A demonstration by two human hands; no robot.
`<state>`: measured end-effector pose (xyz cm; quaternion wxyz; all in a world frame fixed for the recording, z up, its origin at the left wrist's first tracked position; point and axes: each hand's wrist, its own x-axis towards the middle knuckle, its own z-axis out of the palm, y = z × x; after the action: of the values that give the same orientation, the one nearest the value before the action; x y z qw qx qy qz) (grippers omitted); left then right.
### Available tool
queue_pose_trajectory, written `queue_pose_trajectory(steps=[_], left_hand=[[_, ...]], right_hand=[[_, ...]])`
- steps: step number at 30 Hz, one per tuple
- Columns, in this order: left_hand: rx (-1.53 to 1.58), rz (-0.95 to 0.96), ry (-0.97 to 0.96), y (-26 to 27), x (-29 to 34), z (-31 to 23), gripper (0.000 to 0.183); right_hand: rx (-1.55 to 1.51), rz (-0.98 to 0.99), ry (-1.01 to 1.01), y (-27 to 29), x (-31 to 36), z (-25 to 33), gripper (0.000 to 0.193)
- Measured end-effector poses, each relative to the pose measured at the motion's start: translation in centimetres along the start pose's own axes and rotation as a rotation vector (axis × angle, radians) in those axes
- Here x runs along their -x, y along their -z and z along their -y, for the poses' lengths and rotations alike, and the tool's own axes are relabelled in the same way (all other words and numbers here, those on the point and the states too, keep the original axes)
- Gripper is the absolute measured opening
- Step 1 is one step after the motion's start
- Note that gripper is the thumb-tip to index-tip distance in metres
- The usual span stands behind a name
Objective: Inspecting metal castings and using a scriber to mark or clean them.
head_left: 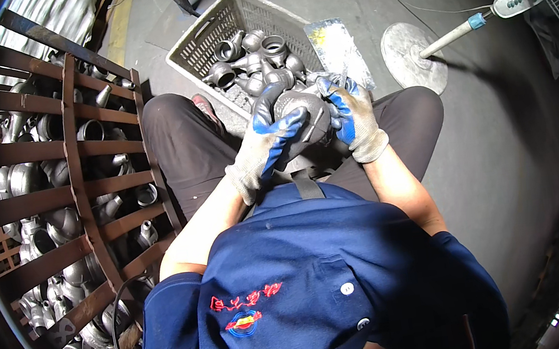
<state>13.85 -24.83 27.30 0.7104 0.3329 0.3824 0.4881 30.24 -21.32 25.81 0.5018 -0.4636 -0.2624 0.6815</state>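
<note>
A grey metal casting (306,109), rounded like a pump or turbo housing, is held in front of my lap, between my knees. My left hand (270,133), in a grey-white glove with blue coating, wraps round its left side, thumb across the front. On the casting's right side is my right hand (350,110), gloved the same way, with its fingers curled in. Something thin and pale shows by those fingers at the casting's upper edge; its kind I cannot make out. Just beyond my hands stands a grey plastic crate (186,47) holding several similar castings (273,47).
A brown metal slatted cage (75,152) full of castings stands close on my left. A flat pale board (339,46) leans at the crate's right side. Further right is a standing fan with a round base (405,52). A cable (119,316) hangs by the cage.
</note>
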Motion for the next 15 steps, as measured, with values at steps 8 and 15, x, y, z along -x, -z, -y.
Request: queue_pose_trajectory(steps=[8,15], left_hand=[[-0.057,0.185,0.001,2.3,0.2,-0.3,0.073],[0.451,0.048,0.34,2.0,-1.0,0.1,0.03]], right_hand=[[0.065,0.117,0.12,-0.1,0.8,1.0,0.024],[0.361,0.378,0.2,-1.0,0.2,3.1,0.033]])
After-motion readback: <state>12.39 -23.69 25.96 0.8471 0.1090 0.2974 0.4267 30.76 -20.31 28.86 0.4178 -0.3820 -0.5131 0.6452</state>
